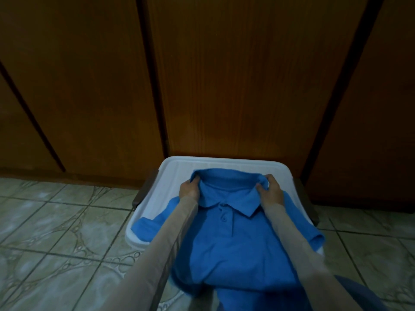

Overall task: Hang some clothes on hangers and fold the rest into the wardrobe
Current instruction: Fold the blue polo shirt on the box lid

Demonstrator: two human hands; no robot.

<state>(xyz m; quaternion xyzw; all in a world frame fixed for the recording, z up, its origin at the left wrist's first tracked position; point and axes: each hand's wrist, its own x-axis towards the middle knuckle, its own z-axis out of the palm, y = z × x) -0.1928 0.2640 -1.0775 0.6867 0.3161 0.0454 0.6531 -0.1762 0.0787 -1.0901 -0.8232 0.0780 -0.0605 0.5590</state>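
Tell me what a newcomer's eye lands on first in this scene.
The bright blue polo shirt at lower centre stands out most, spread front-up over a white tray-like surface on the tiled floor. Next come the two hands at its shoulders: the left hand and the right hand each keep a grip on the fabric beside the collar. Behind, dark wooden wardrobe doors fill the upper half.

I see the shirt (231, 239) lying face up on the tray (170, 173), collar toward the wardrobe doors (247, 75) behind. My left hand (189, 189) grips the collar's left side, my right hand (270, 191) its right. The tiled floor (56, 221) lies on both sides of the tray.
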